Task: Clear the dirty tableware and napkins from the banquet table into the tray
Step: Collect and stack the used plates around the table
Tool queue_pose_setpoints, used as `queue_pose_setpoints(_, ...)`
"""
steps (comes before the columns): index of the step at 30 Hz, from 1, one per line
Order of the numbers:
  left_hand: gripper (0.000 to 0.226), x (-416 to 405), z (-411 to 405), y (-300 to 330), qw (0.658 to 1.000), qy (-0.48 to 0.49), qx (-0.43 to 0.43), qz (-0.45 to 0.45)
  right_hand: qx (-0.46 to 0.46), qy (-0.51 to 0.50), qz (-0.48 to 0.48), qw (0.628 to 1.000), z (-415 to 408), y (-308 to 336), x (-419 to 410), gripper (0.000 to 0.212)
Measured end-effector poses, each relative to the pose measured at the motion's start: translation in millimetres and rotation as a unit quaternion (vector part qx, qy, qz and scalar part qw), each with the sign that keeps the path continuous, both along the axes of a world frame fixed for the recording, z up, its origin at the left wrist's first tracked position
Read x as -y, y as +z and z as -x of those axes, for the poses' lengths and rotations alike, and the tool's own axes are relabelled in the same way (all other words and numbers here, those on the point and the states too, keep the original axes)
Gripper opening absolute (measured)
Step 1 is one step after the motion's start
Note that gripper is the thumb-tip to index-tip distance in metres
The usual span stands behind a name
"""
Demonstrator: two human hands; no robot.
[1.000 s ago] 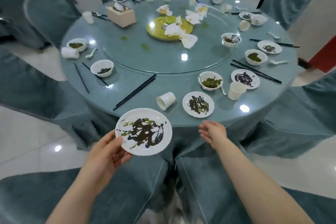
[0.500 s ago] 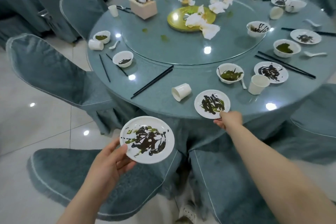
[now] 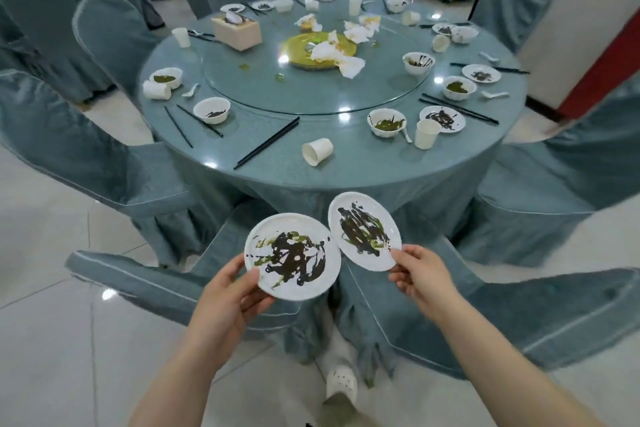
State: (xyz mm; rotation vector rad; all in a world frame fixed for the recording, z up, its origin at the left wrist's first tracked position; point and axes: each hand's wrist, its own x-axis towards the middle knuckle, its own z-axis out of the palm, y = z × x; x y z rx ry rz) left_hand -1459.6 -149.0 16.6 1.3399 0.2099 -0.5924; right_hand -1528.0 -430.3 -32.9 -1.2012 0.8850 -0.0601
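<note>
Collection step: left hand [image 3: 230,291] grips one dirty plate [image 3: 292,256], right hand [image 3: 420,272] fingers pinch a second plate [image 3: 364,230], both just off the bench [image 3: 346,170] near edge; next, I'd judge, stack them, tray not visible.

Tipped cup [image 3: 317,151] and chopsticks [image 3: 266,142] block table edge [image 3: 346,180].

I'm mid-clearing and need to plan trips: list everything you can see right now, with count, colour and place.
Smeared white round plates in hand: 2, left one, right one, off the table.
White plates on table: about six, one near right edge.
White bowls: about six, one at left.
White paper cups: about seven, one tipped near front edge.
Black chopsticks: several pairs, one front.
Crumpled white napkins: several, centre.
Yellow round platter: 1, centre turntable.
Beige tissue box: 1, far left.
White spoons: several, one right.
Left hand: holds left plate.
Right hand: pinches right plate.
</note>
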Motion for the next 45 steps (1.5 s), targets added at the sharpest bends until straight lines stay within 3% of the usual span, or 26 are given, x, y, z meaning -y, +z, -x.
queue_pose_setpoints(6, 0.034, 5.5, 62.9, -11.8, 0.997, -0.068, -0.015, 0.026, 0.004, -0.011, 0.063, 0.998, 89.2, 21.1, -55.4, 0.007)
queue_pose_setpoints(9, 0.034, 23.1, 88.6, -7.0, 0.994, -0.101, -0.019, 0.038, 0.029, -0.044, 0.092, 0.994, 126.7, 35.8, -46.9, 0.008)
queue_pose_setpoints(15, 0.031, 78.4, 125.0, 11.9, 0.98, -0.19, 0.006, 0.05, 0.075, -0.043, 0.055, 0.995, 187.1, 60.3, -8.9, 0.018)
queue_pose_setpoints(32, 0.031, 406.5, 291.6, 8.7, 0.938, -0.337, 0.026, 0.074, 0.038, -0.123, 0.114, 0.985, 388.4, 83.2, 286.5, 0.018)
queue_pose_setpoints(40, 0.028, 513.8, 272.5, -0.1, 0.948, -0.312, 0.024, 0.048, 0.05, -0.209, 0.008, 0.976, 403.1, 56.3, 392.9, 0.015)
queue_pose_setpoints(45, 0.023, 593.0, 227.1, 2.1, 0.952, -0.296, 0.042, 0.059, 0.042, -0.225, -0.006, 0.974, 382.9, 55.1, 470.7, 0.02)
